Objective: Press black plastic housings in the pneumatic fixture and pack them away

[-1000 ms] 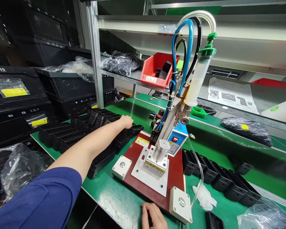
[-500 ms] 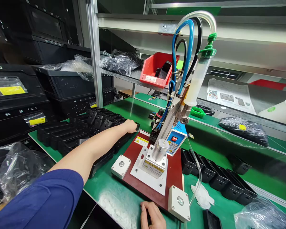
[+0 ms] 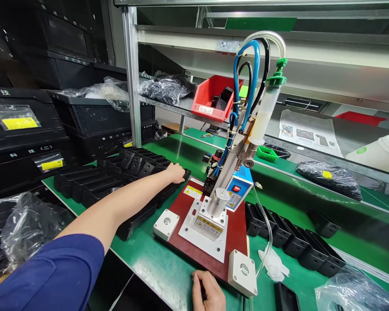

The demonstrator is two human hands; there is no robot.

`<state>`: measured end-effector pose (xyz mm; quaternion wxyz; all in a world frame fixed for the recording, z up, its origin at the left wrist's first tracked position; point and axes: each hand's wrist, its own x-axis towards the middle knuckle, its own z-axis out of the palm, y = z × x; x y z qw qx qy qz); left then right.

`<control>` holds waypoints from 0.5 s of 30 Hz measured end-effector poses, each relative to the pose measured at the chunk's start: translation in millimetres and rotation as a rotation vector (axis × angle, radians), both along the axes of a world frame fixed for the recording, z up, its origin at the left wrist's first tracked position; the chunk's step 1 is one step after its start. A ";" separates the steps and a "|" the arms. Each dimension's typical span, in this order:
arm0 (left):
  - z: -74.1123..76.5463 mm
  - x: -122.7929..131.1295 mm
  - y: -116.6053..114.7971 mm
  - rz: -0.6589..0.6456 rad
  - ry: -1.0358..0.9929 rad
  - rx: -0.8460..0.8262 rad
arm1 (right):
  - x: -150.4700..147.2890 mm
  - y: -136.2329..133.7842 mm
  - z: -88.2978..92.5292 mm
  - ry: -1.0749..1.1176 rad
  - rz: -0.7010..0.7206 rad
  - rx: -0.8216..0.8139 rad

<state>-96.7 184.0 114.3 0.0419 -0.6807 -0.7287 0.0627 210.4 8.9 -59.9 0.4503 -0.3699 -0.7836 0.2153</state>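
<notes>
My left hand (image 3: 176, 172) reaches far across the green bench and closes on the end of a black plastic part (image 3: 185, 173) in the rows of black parts (image 3: 116, 181) left of the machine. My right hand (image 3: 207, 291) rests at the near edge of the bench, fingers curled over the front of the machine's dark red base plate (image 3: 214, 255); I cannot make out anything in it. The glue dispensing machine (image 3: 243, 142) stands between the hands, with a syringe, blue and black hoses and a white fixture block (image 3: 207, 224).
Two white push buttons (image 3: 166, 223) (image 3: 243, 271) sit at the plate's front corners. A row of black parts (image 3: 294, 242) lies right of the machine, with a crumpled white cloth (image 3: 274, 264). A red bin (image 3: 214, 96), bagged parts and black crates stand on the shelf and at left.
My left hand slid a little to the right along the row of black parts, towards the machine. My right hand stayed at the plate's front edge.
</notes>
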 end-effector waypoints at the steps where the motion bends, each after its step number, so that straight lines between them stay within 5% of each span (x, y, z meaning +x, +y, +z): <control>1: 3.6 2.8 -6.9 -0.023 -0.009 0.028 | 0.3 -0.2 0.7 -0.001 0.003 -0.006; 5: 17.3 19.8 -54.2 -0.193 -0.054 0.178 | 0.7 -1.2 4.0 -0.006 0.002 -0.017; 9: 19.0 27.0 -127.8 -0.343 -0.094 0.381 | 1.8 -0.6 7.9 0.013 0.008 -0.017; 12: 5.4 4.1 -188.3 -0.428 -0.108 0.875 | 4.1 1.2 10.3 -0.003 0.048 -0.014; 15: -25.9 -46.5 -252.0 -0.224 0.005 1.163 | 5.9 1.8 11.5 -0.019 0.071 -0.027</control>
